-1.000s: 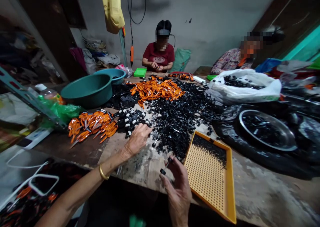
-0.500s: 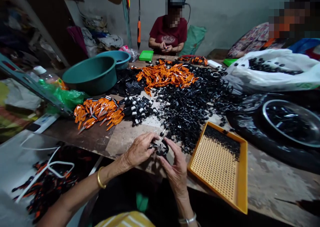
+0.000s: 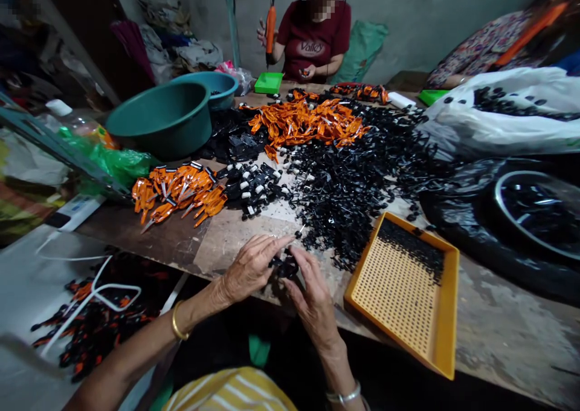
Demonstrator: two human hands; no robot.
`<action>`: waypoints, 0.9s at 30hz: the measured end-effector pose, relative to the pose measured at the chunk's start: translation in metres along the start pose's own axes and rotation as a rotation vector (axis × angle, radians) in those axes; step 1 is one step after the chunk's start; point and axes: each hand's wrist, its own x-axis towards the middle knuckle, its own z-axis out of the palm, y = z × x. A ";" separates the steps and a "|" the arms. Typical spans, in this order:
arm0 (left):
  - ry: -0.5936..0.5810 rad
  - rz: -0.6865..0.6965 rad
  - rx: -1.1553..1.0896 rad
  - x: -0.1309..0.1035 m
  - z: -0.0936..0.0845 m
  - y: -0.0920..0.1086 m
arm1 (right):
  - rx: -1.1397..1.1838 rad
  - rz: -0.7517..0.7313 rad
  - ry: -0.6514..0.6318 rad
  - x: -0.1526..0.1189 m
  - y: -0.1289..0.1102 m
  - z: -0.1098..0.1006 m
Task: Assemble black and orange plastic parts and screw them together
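Both hands are working on a single small black plastic part [image 3: 286, 266], just left of the yellow perforated tray [image 3: 446, 326] and over the near edge of the table [image 3: 235, 242]. The left hand [image 3: 251, 268] is bending its fingers onto one side of the part, its index finger reaching across the top and its thumb hidden; the right hand [image 3: 315, 299] is pinching the other side between thumb and fingers. The fingers are covering too much to tell whether this part is whole.

Judging by the piles, the work is standing somewhere in the middle, with much left. A broad heap of loose black parts [image 3: 335, 199] is spreading beyond and left of the tray, apparently unhandled. Farther left of the tray, a smaller cluster of black parts with white ends [image 3: 254, 188] is lying beside a pile of orange pieces [image 3: 181, 187], perhaps sorted or partly done. A larger orange heap [image 3: 308, 121] is lying farther beyond the tray. Tiny black bits [image 3: 408, 248] are covering only the tray's far end. Well left of the tray, below tabletop level, many orange-and-black pieces [image 3: 90, 314] are lying together; these are possibly finished, though their details are too dark to confirm.
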 end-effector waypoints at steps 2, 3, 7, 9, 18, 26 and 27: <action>-0.044 -0.078 -0.096 -0.003 -0.002 -0.001 | 0.013 0.015 -0.047 0.000 -0.002 -0.002; -0.079 -0.132 -0.165 -0.005 -0.003 -0.002 | 0.023 0.019 -0.077 0.000 -0.002 -0.004; -0.219 -0.407 -0.613 -0.012 -0.008 -0.008 | 0.080 0.001 -0.219 -0.002 -0.004 -0.015; -0.286 -0.567 -0.821 -0.016 -0.010 -0.013 | 0.092 -0.012 -0.287 -0.003 -0.005 -0.019; -0.626 -0.673 -1.142 -0.037 -0.004 -0.030 | 0.094 -0.003 -0.525 -0.003 -0.016 -0.023; -0.346 -0.775 -1.172 -0.043 -0.004 -0.023 | -0.240 0.161 -0.072 0.019 0.009 -0.038; -0.319 -0.781 -1.168 -0.042 -0.005 -0.023 | -0.357 0.209 -0.019 0.021 0.015 -0.035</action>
